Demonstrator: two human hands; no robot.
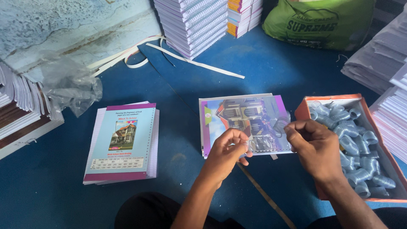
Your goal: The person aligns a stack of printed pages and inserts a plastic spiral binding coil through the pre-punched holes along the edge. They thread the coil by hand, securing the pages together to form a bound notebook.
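Both hands meet just below centre frame, over the near edge of a notebook (243, 121) with a colourful house-print cover lying flat on the blue floor (271, 68).

Left hand (227, 148) and right hand (311, 144) each pinch narrow on one clear spiral coil (265, 142): left fingertips on its left end, right fingertips on its right end. The coil's long axis runs left-right across the frame, parallel to and directly over the notebook's punched near edge. It looks touching, but I can't tell whether it is threaded in.

The orange box (303, 108) of loose clear coils sits at right of frame, just beside the right hand and well apart from the left.

A second covered notebook (123, 142) lies left of centre, untouched, nearer the left hand.
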